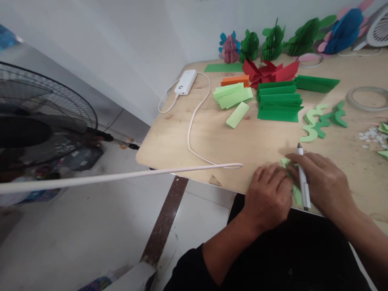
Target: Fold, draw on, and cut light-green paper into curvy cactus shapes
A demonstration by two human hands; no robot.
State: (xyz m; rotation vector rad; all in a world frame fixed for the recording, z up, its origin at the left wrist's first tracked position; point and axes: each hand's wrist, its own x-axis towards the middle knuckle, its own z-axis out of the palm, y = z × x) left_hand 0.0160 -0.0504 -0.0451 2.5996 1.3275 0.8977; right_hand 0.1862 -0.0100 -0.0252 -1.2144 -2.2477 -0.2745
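At the table's near edge my left hand [269, 194] is closed, its curled fingers pressing on a light green piece of paper [297, 195]. Much of that paper is hidden beneath the fingers. Close beside it, my right hand [325, 184] holds a white pen [303, 178] between its fingers, with the dark tip pointing away from me. The right fingertips also reach the paper. Beyond the hands lie wavy cut strips [311, 121] in light green and wavy darker green strips [338, 114].
Folded dark green papers [279, 103], light green papers [232, 96] and red papers [269, 72] lie farther back. Several paper figures [249, 46] line the wall. A white cable [190, 125] from a power bank [186, 82] crosses the table's left. A floor fan [45, 117] stands left.
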